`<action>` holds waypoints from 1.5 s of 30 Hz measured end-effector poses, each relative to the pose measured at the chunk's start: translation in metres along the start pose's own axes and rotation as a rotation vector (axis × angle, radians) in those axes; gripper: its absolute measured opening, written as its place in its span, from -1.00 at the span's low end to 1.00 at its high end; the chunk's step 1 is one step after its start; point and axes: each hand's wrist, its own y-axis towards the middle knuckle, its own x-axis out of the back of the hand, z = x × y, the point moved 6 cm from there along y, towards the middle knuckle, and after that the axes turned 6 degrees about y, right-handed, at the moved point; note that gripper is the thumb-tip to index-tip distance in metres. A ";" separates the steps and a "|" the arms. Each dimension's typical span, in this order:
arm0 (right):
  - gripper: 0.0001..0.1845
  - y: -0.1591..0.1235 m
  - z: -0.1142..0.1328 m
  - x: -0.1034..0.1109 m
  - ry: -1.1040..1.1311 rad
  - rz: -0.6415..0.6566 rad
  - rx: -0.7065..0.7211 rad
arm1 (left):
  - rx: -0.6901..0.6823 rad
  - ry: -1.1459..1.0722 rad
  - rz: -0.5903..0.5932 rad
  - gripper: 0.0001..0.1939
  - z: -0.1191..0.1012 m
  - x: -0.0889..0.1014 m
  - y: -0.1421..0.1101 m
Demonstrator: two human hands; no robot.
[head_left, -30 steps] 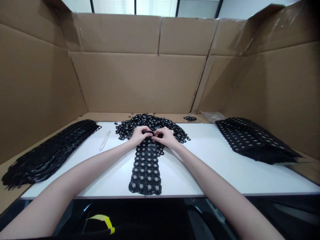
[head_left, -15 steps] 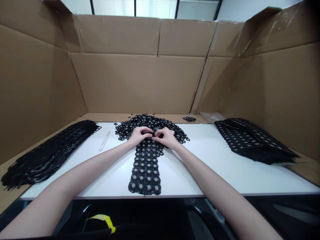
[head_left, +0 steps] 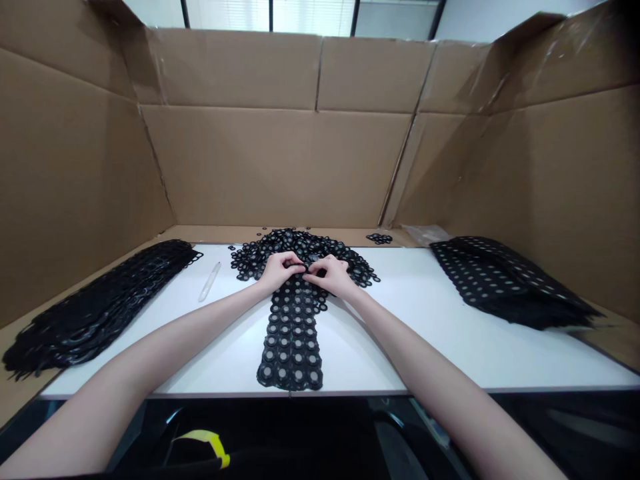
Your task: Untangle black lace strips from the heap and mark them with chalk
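A black strip with rows of round grey-centred discs (head_left: 291, 340) lies lengthwise on the white table, its near end close to the front edge. Over its far end, my left hand (head_left: 280, 271) and my right hand (head_left: 333, 275) meet with thumbs and fingers pinched. Both seem to grip a small black piece between the fingertips, too small and dark to make out fully. Just behind the hands rises a heap of loose black rings (head_left: 285, 241), some with grey centres; the hands hide part of it.
To the left lies a thick stack of black perforated strips (head_left: 105, 303), with a white pen-like tool (head_left: 209, 282) beside it. Black dotted sheets (head_left: 505, 283) are piled at the right. A few rings (head_left: 379, 238) sit at the back. Cardboard walls (head_left: 280, 167) enclose the white table (head_left: 400, 320).
My fingers have shifted very slightly at the far end of the strip, with the left fingertips a little lower. Everything else looks the same.
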 end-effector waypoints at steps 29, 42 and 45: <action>-0.63 0.004 0.002 -0.017 -0.029 -0.229 0.099 | 0.217 0.159 -0.249 -0.93 0.002 0.030 0.058; -0.64 0.000 0.001 -0.017 -0.044 -0.230 0.102 | 0.277 0.104 -0.529 -0.84 0.018 0.061 0.089; -0.62 0.000 -0.001 -0.011 0.033 -0.240 0.050 | 0.074 0.278 -0.375 -0.90 0.002 0.064 0.089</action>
